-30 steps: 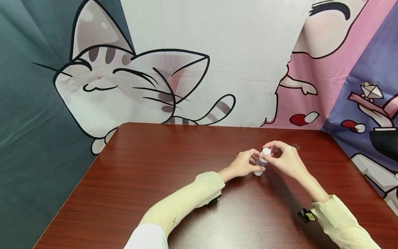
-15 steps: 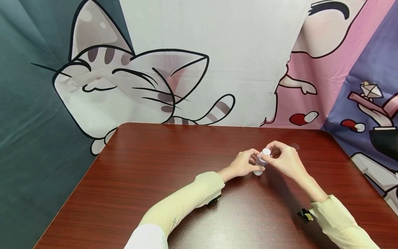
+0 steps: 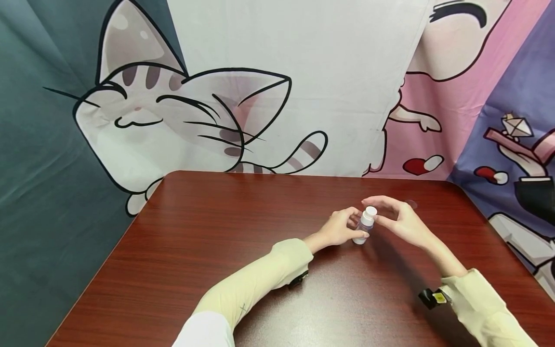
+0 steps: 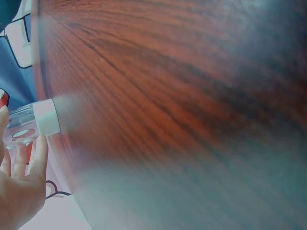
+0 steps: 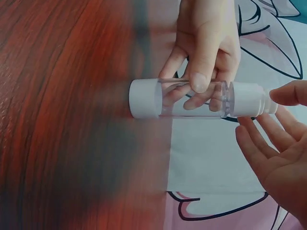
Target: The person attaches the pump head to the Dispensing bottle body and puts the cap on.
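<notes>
A slim clear bottle (image 3: pixel 366 221) with a white base and a white pump-style top stands over the table, tilted slightly. My left hand (image 3: pixel 336 228) grips its clear body between thumb and fingers. Through the transparent wall, the right wrist view shows the fingers behind the bottle. At the top, my right hand (image 3: pixel 401 220) has its fingers spread apart, with the thumb tip at the small white nozzle end (image 5: pixel 266 101); whether it touches is hard to tell. In the left wrist view, the white base (image 4: pixel 46 117) shows at the left edge.
The reddish-brown wooden table (image 3: pixel 217 241) spreads under both arms. Behind the right hand lies a faint, clear round thing (image 3: pixel 411 205). A printed cartoon cloth (image 3: pixel 347 86) hangs beyond the far edge. A black wrist device (image 3: pixel 432 299) sits at the right sleeve.
My right hand has let go of the bottle's white top: its fingers have spread, and the forearm has shifted slightly right. The left hand and the bottle stay in place.
</notes>
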Available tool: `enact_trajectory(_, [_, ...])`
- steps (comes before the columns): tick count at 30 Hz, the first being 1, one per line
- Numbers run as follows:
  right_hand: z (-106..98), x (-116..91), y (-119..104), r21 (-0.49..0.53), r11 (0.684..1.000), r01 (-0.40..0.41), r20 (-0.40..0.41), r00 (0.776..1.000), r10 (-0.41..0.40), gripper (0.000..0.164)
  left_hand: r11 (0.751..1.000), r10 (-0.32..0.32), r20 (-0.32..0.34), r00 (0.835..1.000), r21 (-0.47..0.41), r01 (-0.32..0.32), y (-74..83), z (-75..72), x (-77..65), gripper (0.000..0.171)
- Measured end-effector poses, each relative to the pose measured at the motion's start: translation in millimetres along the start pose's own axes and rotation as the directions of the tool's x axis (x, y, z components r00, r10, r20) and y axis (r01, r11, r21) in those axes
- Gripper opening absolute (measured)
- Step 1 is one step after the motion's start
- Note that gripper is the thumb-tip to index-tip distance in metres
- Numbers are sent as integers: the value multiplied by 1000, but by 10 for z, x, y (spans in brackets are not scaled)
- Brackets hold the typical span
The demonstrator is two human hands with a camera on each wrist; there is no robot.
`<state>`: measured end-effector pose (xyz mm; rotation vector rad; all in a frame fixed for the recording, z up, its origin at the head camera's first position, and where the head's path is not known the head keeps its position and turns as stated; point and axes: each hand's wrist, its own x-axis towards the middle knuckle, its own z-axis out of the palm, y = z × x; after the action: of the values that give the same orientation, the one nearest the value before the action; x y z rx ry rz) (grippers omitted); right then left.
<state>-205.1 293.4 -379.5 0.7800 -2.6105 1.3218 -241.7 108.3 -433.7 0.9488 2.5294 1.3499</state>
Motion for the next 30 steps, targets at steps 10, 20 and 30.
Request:
enact_trajectory(10, [33, -17, 32, -66, 998, -9, 22, 1000, 10, 35, 1000, -5, 7, 1000, -6, 5, -15, 2, 14, 48])
enact_trajectory(20, [33, -13, -12, -181, 983, 5, -15, 1000, -8, 35, 1000, 0, 4, 1000, -8, 0, -18, -2, 14, 46])
enact_trajectory(30, [57, -6, -5, -288, 958, -9, -91, 996, -18, 30, 1000, -2, 2, 1000, -15, 2, -15, -11, 12, 45])
